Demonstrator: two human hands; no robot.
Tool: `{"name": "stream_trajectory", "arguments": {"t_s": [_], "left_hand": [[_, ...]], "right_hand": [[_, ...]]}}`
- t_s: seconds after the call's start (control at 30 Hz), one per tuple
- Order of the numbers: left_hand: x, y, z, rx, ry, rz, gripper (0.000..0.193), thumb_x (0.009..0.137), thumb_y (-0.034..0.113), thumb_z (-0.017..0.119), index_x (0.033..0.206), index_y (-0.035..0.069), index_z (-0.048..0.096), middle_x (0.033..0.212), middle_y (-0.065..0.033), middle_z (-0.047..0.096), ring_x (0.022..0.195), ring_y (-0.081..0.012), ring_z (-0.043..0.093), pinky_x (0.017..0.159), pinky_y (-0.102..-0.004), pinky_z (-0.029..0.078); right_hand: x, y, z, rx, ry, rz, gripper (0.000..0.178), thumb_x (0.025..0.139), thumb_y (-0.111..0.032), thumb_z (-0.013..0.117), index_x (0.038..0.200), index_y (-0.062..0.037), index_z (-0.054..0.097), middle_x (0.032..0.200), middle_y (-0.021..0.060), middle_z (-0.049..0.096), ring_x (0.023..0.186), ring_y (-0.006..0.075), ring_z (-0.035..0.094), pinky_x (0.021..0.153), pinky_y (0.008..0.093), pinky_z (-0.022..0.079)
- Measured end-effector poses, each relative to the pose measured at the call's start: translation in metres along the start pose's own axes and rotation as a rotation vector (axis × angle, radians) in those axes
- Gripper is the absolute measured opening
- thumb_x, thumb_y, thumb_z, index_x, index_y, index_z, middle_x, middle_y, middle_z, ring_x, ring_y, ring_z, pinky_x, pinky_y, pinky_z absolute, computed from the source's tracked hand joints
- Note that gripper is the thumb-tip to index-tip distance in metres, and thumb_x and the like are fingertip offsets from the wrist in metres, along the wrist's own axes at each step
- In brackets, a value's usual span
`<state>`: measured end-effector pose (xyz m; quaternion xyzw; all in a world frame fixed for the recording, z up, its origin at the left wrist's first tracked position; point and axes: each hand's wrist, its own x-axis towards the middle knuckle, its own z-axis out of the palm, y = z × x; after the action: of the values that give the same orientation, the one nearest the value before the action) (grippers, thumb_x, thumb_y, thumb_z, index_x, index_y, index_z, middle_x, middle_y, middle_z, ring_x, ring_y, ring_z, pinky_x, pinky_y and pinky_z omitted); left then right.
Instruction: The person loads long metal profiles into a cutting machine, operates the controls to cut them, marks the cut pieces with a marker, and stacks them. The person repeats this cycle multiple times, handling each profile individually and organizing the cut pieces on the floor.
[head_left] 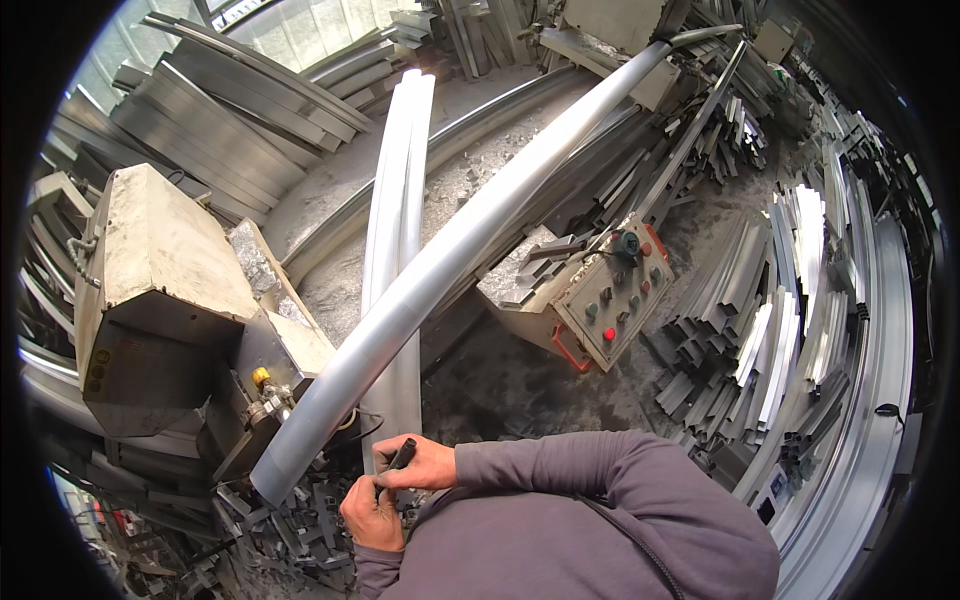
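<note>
Close in front of my body, both hands meet at a black marker pen (404, 454). My right hand (425, 466) is closed round it, with the thick dark end sticking up past the fingers. My left hand (370, 516) pinches at the pen's lower end; the tip is hidden between the fingers. Just beyond the hands lie pale, long metal profiles (392, 235), their near end partly behind my right hand. A wide, silvery metal profile (440, 270) crosses over them diagonally, its near end to the left of my hands. Neither hand touches this wide profile.
A beige machine housing (165, 260) stands at the left, beside a yellow-capped fitting (262, 376). Right of the wide profile is a control box (612, 300) with knobs and a lit red button. Stacked metal profiles (785, 320) line the right; offcuts (300, 525) lie lower left.
</note>
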<state>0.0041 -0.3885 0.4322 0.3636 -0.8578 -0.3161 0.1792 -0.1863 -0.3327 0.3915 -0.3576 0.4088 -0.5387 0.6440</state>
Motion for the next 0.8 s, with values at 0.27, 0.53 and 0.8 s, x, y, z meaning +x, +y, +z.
{"name": "stream_trajectory", "arguments": {"t_s": [0.27, 0.53, 0.8], "left_hand": [[-0.022, -0.027, -0.063, -0.011, -0.142, 0.182, 0.041, 0.101, 0.034, 0.074, 0.086, 0.001, 0.055, 0.076, -0.0213, 0.057, 0.073, -0.0487, 0.06, 0.063, -0.0541, 0.043], [-0.109, -0.162, -0.162, -0.553, -0.453, -0.259, 0.055, 0.112, 0.054, 0.057, 0.086, 0.006, 0.052, 0.07, -0.0068, 0.05, 0.058, -0.0238, 0.049, 0.057, -0.0356, 0.043], [-0.141, -0.275, -0.189, -0.781, -0.176, -0.496, 0.039, 0.119, 0.042, 0.047, 0.099, 0.009, 0.053, 0.078, 0.0045, 0.042, 0.065, -0.0065, 0.04, 0.06, -0.0261, 0.046]], "right_hand": [[0.005, 0.007, 0.07, -0.165, -0.057, -0.156, 0.025, 0.099, -0.021, 0.068, 0.091, 0.0006, 0.057, 0.079, 0.0082, 0.06, 0.076, 0.0171, 0.054, 0.07, 0.0373, 0.047], [0.009, -0.008, 0.136, 0.081, 0.179, -0.31, 0.02, 0.099, -0.006, 0.065, 0.087, -0.0038, 0.05, 0.072, 0.0056, 0.059, 0.059, 0.0103, 0.048, 0.056, 0.0284, 0.038], [0.033, 0.033, 0.138, -0.265, 0.543, -0.27, 0.011, 0.103, -0.011, 0.067, 0.1, -0.0008, 0.063, 0.081, 0.0001, 0.059, 0.065, 0.0056, 0.05, 0.058, 0.0234, 0.04]]}}
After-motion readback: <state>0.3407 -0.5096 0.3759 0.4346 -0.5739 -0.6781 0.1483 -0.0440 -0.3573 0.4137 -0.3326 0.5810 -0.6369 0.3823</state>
